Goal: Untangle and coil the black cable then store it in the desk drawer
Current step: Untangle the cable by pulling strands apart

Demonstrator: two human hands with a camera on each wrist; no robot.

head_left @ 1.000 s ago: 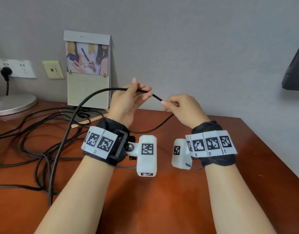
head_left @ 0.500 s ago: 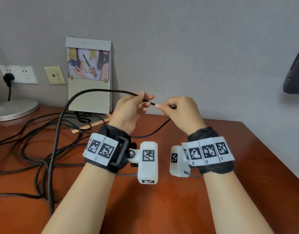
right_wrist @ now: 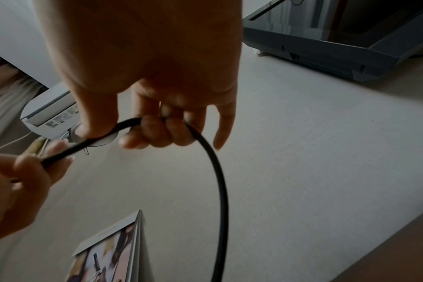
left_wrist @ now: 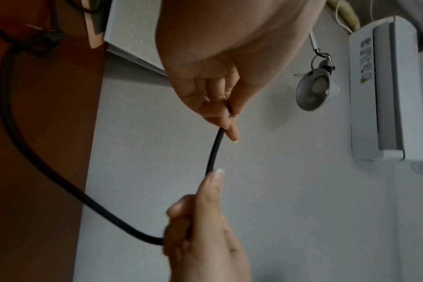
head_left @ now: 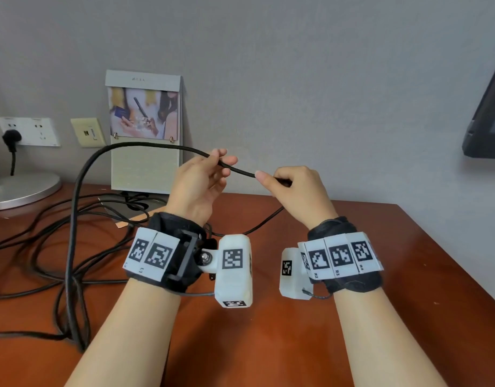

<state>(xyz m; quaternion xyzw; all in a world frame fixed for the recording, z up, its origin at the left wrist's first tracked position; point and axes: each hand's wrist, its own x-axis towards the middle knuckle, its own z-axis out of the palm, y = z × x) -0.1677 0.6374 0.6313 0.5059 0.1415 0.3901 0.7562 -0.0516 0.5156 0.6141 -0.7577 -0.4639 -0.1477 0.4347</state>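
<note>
The black cable (head_left: 240, 171) runs taut between my two hands, raised above the brown desk (head_left: 408, 275). My left hand (head_left: 222, 162) pinches it between thumb and fingertips. My right hand (head_left: 271, 180) has its fingers curled round it just to the right. In the left wrist view the cable (left_wrist: 214, 150) spans from my left hand (left_wrist: 227, 116) down to my right hand (left_wrist: 205, 190). In the right wrist view the cable (right_wrist: 220, 181) loops out of my right hand (right_wrist: 157, 131) and downward. From my left hand it arcs left and drops into a tangle (head_left: 70, 275) on the desk. No drawer is in view.
A standing calendar card (head_left: 145, 135) leans on the wall behind the hands. A round lamp base (head_left: 20, 188) and wall sockets with a black plug (head_left: 10, 136) are at the left. A dark monitor (head_left: 489, 107) hangs at the far right. The desk's right edge runs close to the wall.
The hands came close together half a second ago and now stand a little further apart along the cable. The raised arc of cable at the left has grown wider.
</note>
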